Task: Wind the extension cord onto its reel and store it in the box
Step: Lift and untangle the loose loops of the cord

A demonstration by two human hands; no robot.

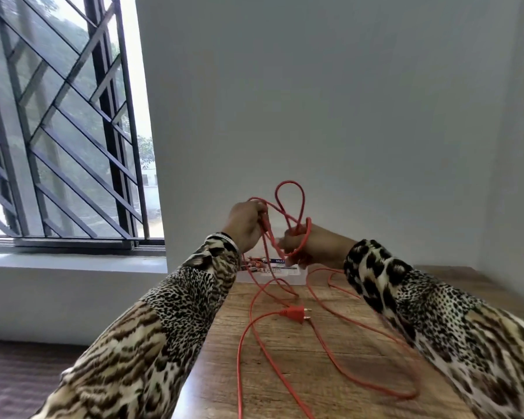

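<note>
A barred window point(64, 122) is occupying the far left, beside a plain grey wall point(330, 101). The left hand point(246, 224) is raised above the wooden counter point(330, 367), its fingers point(259, 211) curling round several strands of the red extension cord point(288, 207), which is rising from that grip into a tall loop between the two hands. To the right, the right hand point(307, 244) is carrying further turns of the cord wrapped round it; whether its fingers are pinching a strand cannot be told. Behind and below the hands, a white printed box point(273, 272) is standing at the counter's far edge. The remaining cord is trailing in loose loops across the counter, with its plug point(295, 313) lying flat near the middle, apart from both hands.
</note>
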